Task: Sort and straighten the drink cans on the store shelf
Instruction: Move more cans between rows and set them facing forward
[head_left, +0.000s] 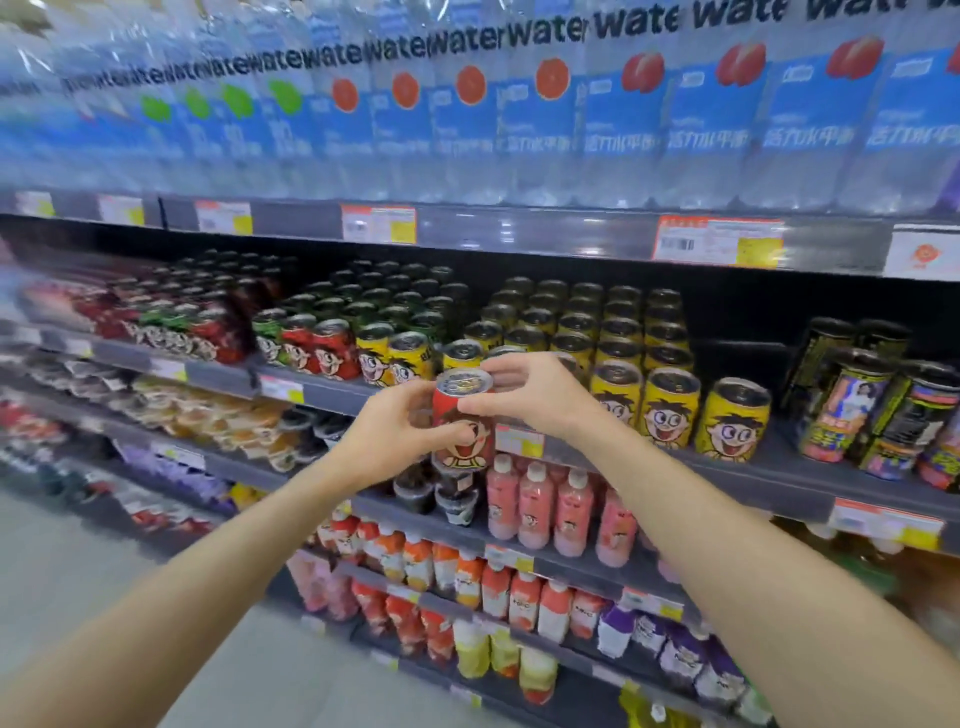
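A red drink can (464, 400) with a cartoon face is held upright in front of the can shelf (727, 470). My left hand (397, 431) grips its left side and lower body. My right hand (530, 395) grips its top right rim. Behind it stand rows of yellow cans (670, 408) with the same cartoon face. Further left on the shelf are red cans (332, 348) and a green can (267, 335). Part of the held can's face is hidden by my fingers.
Tall black and yellow cans (852, 410) fill the shelf's right end. Blue-labelled water bottles (519, 119) line the shelf above. Pink bottles (535, 506), jelly cups and pouch drinks sit on lower shelves. Price tags (719, 241) run along the shelf edges. The aisle floor is at lower left.
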